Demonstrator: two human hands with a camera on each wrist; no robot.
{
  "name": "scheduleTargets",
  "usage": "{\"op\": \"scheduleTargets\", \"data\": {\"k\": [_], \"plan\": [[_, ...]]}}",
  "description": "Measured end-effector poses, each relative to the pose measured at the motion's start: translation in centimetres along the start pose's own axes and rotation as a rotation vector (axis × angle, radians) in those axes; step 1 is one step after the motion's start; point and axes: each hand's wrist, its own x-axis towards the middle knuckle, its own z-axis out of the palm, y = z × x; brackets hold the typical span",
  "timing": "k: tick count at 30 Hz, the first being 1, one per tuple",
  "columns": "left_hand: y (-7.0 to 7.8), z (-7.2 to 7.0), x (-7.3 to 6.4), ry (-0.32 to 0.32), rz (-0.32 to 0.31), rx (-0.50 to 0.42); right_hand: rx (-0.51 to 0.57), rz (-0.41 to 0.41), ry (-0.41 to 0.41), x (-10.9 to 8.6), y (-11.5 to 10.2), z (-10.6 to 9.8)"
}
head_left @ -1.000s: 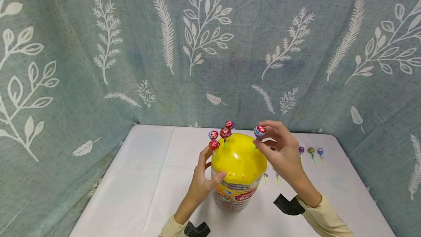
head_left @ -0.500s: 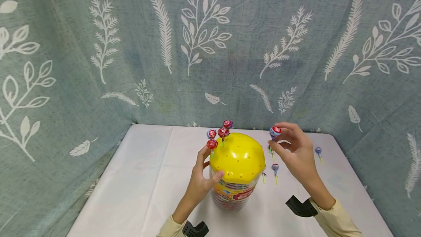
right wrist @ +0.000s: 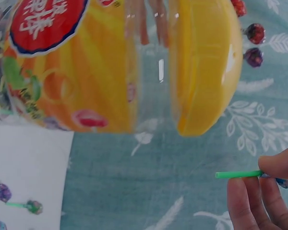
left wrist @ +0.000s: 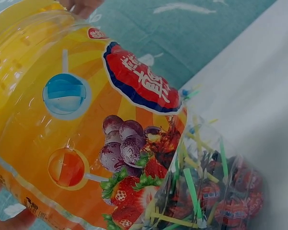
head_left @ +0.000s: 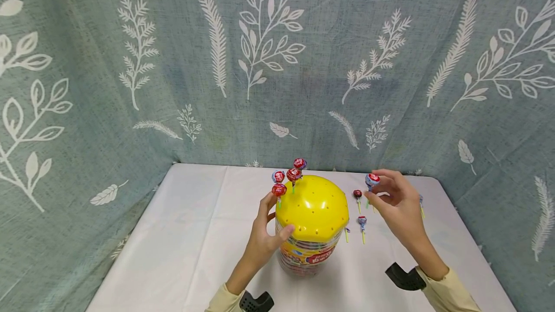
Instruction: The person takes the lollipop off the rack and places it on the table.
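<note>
A clear candy jar (head_left: 309, 265) with a printed label stands upright under a yellow domed lid (head_left: 314, 211) dotted with small holes. Several lollipops (head_left: 279, 189) stick up from the lid's left side. My left hand (head_left: 265, 237) grips the jar at its left, thumb over the lid's front edge. To the right of the lid, my right hand (head_left: 399, 208) pinches a lollipop (head_left: 372, 180) in blue and red wrapping. Its green stick (right wrist: 237, 175) juts free of the fingers in the right wrist view. In the left wrist view, wrapped lollipops (left wrist: 235, 191) fill the jar's lower part.
On the white tablecloth (head_left: 191, 235), loose lollipops lie right of the jar, including a dark red one (head_left: 357, 194) and a blue one (head_left: 362, 220). Another (head_left: 422, 206) lies partly behind my right hand. A leaf-patterned curtain (head_left: 277, 61) hangs around the table.
My right hand has moved right, away from above the lid, and slightly down, carrying its lollipop. My left hand keeps its hold on the jar.
</note>
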Motion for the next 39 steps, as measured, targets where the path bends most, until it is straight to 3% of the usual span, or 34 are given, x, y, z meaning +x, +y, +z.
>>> {"op": "scheduleTargets", "data": {"k": [5, 26, 32, 39], "plan": [[0.0, 0.0, 0.0, 0.002, 0.007, 0.002, -0.055, 0.019, 0.000, -0.3, 1.1, -0.2], [0.0, 0.1, 0.0, 0.005, -0.011, -0.003, -0.120, 0.236, -0.003, -2.4, 6.2, -0.4], [0.0, 0.1, 0.0, 0.002, 0.004, -0.007, -0.100, 0.267, 0.001, -2.9, 7.1, -0.4], [0.0, 0.1, 0.0, 0.003, 0.004, -0.001, -0.154, 0.295, 0.003, -3.4, 8.6, -0.3]]}}
